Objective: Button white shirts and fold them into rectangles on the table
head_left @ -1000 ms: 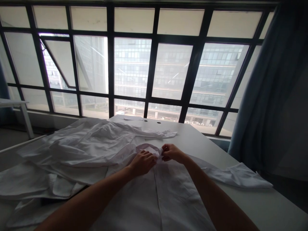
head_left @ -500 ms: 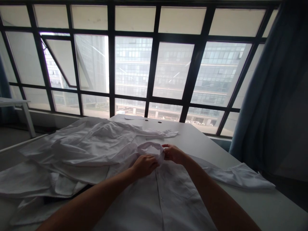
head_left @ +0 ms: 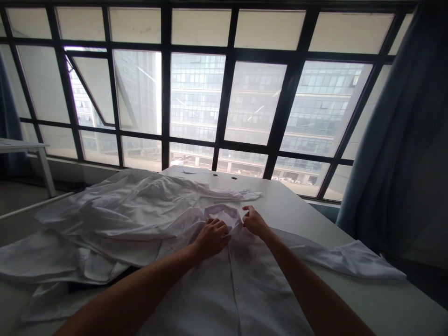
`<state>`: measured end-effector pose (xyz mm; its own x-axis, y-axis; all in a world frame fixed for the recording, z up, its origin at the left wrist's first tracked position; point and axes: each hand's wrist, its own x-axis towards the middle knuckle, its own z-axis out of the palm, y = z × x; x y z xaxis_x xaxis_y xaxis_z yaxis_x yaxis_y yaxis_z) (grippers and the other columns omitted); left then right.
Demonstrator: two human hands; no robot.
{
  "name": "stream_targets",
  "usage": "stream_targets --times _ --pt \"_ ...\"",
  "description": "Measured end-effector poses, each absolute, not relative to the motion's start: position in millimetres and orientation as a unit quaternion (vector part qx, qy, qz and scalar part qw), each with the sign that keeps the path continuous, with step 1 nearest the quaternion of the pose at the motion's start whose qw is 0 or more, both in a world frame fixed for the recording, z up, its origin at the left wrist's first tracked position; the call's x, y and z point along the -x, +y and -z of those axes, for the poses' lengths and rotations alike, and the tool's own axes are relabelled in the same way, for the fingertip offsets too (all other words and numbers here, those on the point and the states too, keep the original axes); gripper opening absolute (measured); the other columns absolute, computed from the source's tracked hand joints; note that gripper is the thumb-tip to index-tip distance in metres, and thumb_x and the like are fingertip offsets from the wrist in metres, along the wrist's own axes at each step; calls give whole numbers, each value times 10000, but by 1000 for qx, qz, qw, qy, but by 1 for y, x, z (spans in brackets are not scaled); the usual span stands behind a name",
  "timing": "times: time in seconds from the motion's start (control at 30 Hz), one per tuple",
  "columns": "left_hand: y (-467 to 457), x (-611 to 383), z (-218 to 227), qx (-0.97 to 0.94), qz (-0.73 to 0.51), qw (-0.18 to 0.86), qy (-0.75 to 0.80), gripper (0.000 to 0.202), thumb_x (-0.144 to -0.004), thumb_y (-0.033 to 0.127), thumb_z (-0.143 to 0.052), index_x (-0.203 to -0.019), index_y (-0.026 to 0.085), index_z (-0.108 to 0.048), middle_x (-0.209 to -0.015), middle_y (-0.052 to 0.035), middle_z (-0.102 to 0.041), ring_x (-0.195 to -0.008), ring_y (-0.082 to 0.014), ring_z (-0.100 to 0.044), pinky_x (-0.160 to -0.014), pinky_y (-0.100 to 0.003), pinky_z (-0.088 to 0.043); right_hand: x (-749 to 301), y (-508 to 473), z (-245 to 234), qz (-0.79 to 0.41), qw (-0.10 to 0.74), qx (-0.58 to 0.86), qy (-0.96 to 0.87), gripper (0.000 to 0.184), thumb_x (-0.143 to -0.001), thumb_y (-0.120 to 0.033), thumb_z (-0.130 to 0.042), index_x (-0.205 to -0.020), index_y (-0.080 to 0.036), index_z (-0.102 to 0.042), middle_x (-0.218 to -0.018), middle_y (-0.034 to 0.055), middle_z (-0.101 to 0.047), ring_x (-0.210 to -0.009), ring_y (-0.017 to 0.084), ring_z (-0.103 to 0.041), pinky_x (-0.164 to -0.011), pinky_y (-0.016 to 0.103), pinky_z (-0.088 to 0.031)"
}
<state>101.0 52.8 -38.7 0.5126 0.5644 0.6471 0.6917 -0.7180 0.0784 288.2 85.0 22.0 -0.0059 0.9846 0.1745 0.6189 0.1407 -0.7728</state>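
A white buttoned shirt (head_left: 259, 275) lies front up on the table, its collar (head_left: 221, 208) standing in a loop. My left hand (head_left: 212, 238) is closed on the near left part of the collar, knuckles up. At the collar's right side is my right hand (head_left: 255, 222), its thumb and lower fingers at the cloth edge and its index finger lifted and bent. What sits between the right fingertips is partly hidden. One shirt sleeve (head_left: 353, 261) stretches out to the right.
Several more white garments (head_left: 133, 200) lie heaped on the left of the white table (head_left: 276, 200). A dark item (head_left: 101, 282) shows beneath them. Large windows (head_left: 196, 93) stand behind the table, a blue curtain (head_left: 381, 140) at right. Another white table (head_left: 24, 145) is at far left.
My right index finger has lifted off the collar and the right hand has shifted slightly right. My left fingers have moved up over the collar's near edge. The view has shifted a little.
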Motion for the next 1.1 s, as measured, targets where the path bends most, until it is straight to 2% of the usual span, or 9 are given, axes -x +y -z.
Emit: stream_targets --times 0.1,0.23,0.37,0.5,0.73,0.83,0.9,1.0,1.1 --pt "55 -100 39 860 342 77 -372 47 -822 187 -656 -795 188 -617 -823 -29 -670 -810 -179 -623 -821 -328 -466 -278 71 -33 -66 319 625 -709 204 -823 -196 -493 -970 -168 -631 -806 64 -675 -772 178 -615 -706 260 -418" --pt "55 -99 40 859 341 58 -379 77 -779 124 -637 -807 193 -618 -822 -26 -670 -793 -176 -634 -763 -294 -486 -262 49 -45 -2 200 643 -739 321 -831 -476 -553 -774 -191 -689 -785 83 -707 -755 215 -646 -669 283 -414" --pt "54 -100 40 865 332 56 -372 73 -790 139 -648 -827 200 -633 -838 -22 -679 -797 -180 -642 -751 -288 -490 -259 44 -44 -6 113 658 -745 227 -785 -359 -583 -788 -185 -729 -858 115 -728 -815 242 -673 -675 287 -435" --pt "54 -100 40 856 343 76 -380 65 -857 261 -666 -855 205 -633 -860 -26 -680 -821 -189 -637 -789 -326 -488 -266 52 -42 7 135 675 -726 262 -815 -314 -519 -868 -169 -731 -921 139 -728 -849 246 -678 -697 293 -452" --pt "54 -101 40 862 340 93 -365 57 -912 209 -582 -955 204 -619 -1041 -48 -669 -951 -195 -613 -853 -354 -456 -278 66 -40 -40 187 664 -723 207 -828 -269 -522 -754 -164 -685 -846 119 -730 -779 222 -679 -640 268 -442" --pt "55 -98 40 836 386 114 -374 259 -894 274 -600 -1144 210 -572 -1208 -92 -621 -1123 -233 -561 -972 -417 -394 -288 77 -36 -108 253 666 -693 219 -872 -272 -495 -806 -151 -665 -735 81 -714 -588 164 -656 -595 247 -444" --pt "57 -95 41 813 412 131 -390 407 -883 332 -606 -1255 199 -505 -1293 -125 -574 -1219 -258 -503 -1048 -464 -321 -299 87 -30 -146 313 664 -663 252 -916 -286 -448 -915 -139 -653 -757 62 -718 -510 131 -637 -591 237 -458" --pt "64 -91 43 799 405 142 -421 413 -912 352 -554 -1282 185 -483 -1316 -145 -563 -1239 -262 -489 -1084 -487 -268 -320 103 -13 -139 342 660 -654 292 -949 -291 -422 -1096 -140 -625 -987 80 -732 -695 145 -704 -712 235 -488" --pt "75 -82 46 792 363 144 -470 345 -952 334 -479 -1259 181 -518 -1314 -149 -577 -1228 -266 -505 -1091 -501 -260 -344 115 9 -57 258 675 -689 342 -927 -281 -475 -1209 -139 -607 -1218 136 -667 -1069 215 -651 -912 290 -450"
